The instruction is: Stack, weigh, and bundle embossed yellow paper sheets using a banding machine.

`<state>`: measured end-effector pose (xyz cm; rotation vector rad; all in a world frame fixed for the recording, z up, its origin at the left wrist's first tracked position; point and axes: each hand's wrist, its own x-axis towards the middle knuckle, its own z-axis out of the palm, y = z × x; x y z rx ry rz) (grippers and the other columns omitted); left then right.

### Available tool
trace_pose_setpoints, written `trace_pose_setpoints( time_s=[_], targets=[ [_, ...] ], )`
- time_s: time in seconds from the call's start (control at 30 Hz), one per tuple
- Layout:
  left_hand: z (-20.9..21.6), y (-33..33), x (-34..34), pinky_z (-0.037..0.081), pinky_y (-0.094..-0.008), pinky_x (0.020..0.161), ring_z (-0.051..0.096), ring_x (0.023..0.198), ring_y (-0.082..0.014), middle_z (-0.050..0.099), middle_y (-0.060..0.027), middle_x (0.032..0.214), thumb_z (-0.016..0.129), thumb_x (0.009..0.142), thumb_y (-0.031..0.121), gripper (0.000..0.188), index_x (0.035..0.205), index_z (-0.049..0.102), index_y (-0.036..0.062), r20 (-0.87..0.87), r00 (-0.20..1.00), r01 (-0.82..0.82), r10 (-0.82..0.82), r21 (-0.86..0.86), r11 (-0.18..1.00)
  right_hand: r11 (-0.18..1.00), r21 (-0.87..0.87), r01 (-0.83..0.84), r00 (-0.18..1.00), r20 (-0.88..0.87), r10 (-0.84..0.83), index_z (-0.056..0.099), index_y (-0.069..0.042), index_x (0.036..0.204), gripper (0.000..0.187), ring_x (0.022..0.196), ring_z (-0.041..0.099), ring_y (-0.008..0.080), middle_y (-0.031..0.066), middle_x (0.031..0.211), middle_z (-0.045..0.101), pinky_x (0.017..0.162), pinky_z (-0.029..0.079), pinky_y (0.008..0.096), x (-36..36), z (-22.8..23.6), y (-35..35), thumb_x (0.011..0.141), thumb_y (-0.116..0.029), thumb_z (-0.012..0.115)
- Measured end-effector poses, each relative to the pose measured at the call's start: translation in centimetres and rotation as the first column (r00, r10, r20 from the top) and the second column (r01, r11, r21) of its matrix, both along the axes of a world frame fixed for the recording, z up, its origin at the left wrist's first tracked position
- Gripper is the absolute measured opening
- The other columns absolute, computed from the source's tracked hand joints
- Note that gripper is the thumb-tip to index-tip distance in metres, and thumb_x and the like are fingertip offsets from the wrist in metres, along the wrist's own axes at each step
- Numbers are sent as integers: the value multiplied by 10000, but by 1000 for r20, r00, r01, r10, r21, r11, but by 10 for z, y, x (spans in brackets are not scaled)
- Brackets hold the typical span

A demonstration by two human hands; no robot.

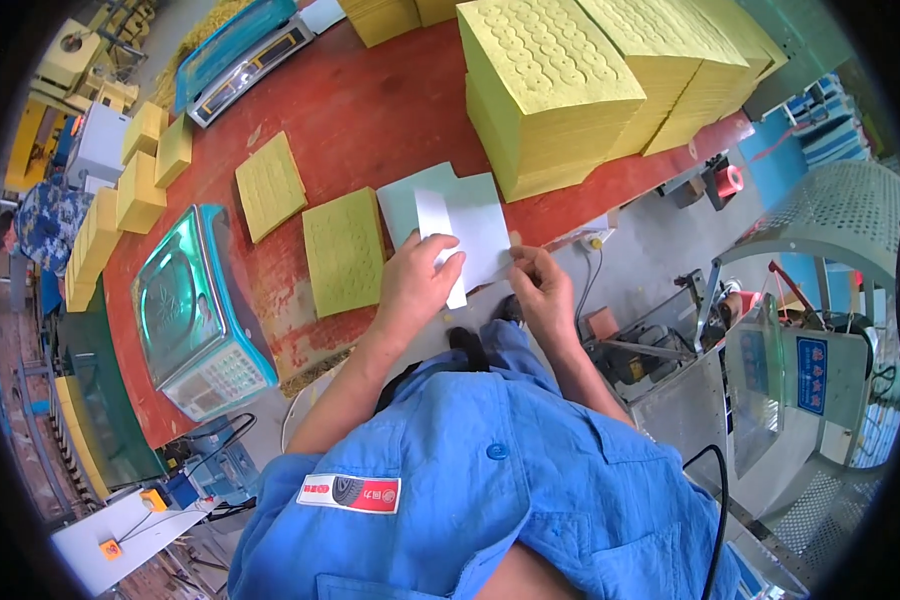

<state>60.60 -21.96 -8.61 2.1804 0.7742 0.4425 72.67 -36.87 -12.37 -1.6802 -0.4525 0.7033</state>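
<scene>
My left hand is closed on a narrow white paper strip, thumb and fingers pressed together across it. The strip lies over a pale blue paper sheet, which overlaps another pale blue sheet at the table's near edge. My right hand pinches the right edge of the upper sheet between thumb and fingers. Left of the sheets lies a low stack of yellow embossed paper. Farther left is another thin yellow stack.
Tall stacks of yellow paper stand on the red table at the far right. A teal scale is at left, another scale behind it. Yellow blocks line the left edge. Machinery with a perforated guard stands right.
</scene>
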Motion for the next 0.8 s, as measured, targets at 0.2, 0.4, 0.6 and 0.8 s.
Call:
trace_pose_setpoints(
  time_s=[0.2,0.4,0.6,0.8],
  targets=[
    [-2,-1,1,513,-371,746,656,892,-309,655,-164,981,696,866,170,200,1009,682,32,32,999,-9,11,-49,999,999,39,-25,994,-110,29,625,34,1111,248,621,512,71,12,711,585,579,446,254,-10,7,5,880,-57,625],
    [4,-5,1,526,-405,770,647,929,-317,624,-147,1043,752,812,242,314,1058,669,66,-143,989,56,-43,88,995,999,33,40,998,41,-41,627,27,1079,202,624,544,76,24,722,592,558,458,238,-7,9,-10,894,-53,607],
    [8,-25,15,542,-422,735,610,954,-316,555,-156,1020,830,687,294,466,1018,608,51,-372,924,248,-94,390,887,993,115,-1,962,-270,32,625,9,1068,173,641,583,95,35,777,631,581,448,238,-23,4,-22,931,-77,563],
    [10,-24,19,549,-420,704,619,919,-316,549,-152,984,818,695,263,420,983,600,48,-379,922,253,-86,418,872,990,141,-27,960,-274,65,637,4,1083,192,668,598,97,37,795,638,590,452,237,-24,1,-21,933,-84,558]
  ],
)
